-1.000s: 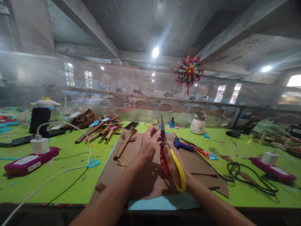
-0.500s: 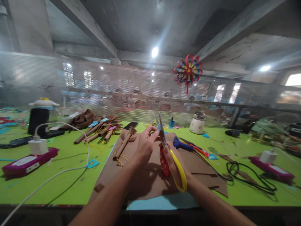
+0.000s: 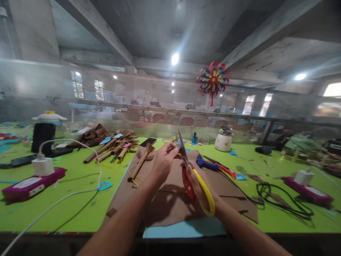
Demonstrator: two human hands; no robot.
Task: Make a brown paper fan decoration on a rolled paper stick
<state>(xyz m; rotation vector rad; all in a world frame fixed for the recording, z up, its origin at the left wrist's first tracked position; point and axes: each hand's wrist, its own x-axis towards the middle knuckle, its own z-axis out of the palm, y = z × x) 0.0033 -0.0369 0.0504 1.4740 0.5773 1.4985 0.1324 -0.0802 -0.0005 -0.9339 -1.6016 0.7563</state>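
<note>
My right hand [image 3: 195,177] grips a pair of scissors [image 3: 207,199] with one yellow and one red handle, the blades pointing up and away. My left hand [image 3: 164,160] is closed in a pinch on a small light-blue paper piece [image 3: 179,144], right beside the blades. Whether the blades touch the paper I cannot tell. Both hands are above a brown paper sheet [image 3: 170,199], which lies over a light-blue sheet [image 3: 183,229]. A rolled brown paper tube [image 3: 140,163] with yellow string rests on the sheet to the left.
Several brown tubes [image 3: 114,147] lie left of the sheet. On its right are a blue glue gun [image 3: 206,164] and a red utility knife [image 3: 226,170]. A black cable [image 3: 282,204], a white bottle [image 3: 223,140] and a purple power strip [image 3: 26,186] with a white cord stand around.
The scissors' handles have swung slightly to the right with my right hand, and the blade tips have shifted slightly left. My left hand stays nearly in place with the blue paper.
</note>
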